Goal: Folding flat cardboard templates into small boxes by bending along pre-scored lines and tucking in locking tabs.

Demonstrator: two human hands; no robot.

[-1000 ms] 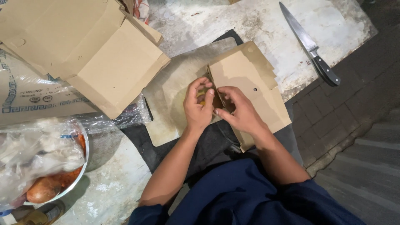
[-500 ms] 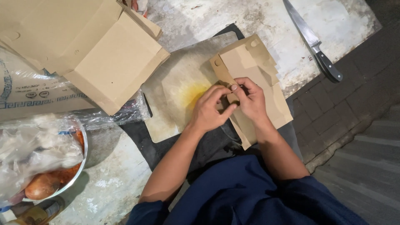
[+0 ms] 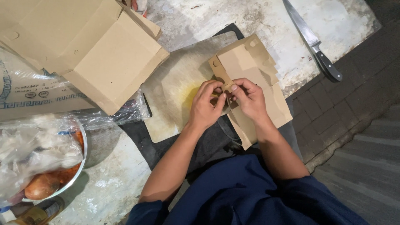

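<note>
Cardboard (image 3: 254, 79), a flat brown die-cut piece with tabs and punched notches, lies half on the pale cutting board (image 3: 175, 87) and half on the dark cloth (image 3: 208, 146), right in front of the person. Both hands meet over its near left edge. The left hand (image 3: 207, 106) has its fingers (image 3: 216, 89) pinched together on a small tab, and the right hand (image 3: 249, 98) pinches the same tab from the other side, thumb pressed down.

The likeliest trouble, as I judge it, is the tab tearing or creasing in the wrong place if the pull is too sharp, since the cut-outs beside it leave thin bridges of board. The sheet overhangs the cloth toward the brick floor (image 3: 354, 104) and could slide off if pushed. A yellow stain on the board might mark the cardboard. A knife (image 3: 312, 39) lies well apart on the worktop (image 3: 233, 21), blade pointing away. More folded boxes (image 3: 96, 50) sit to the left, above a bowl (image 3: 79, 166) under plastic.
</note>
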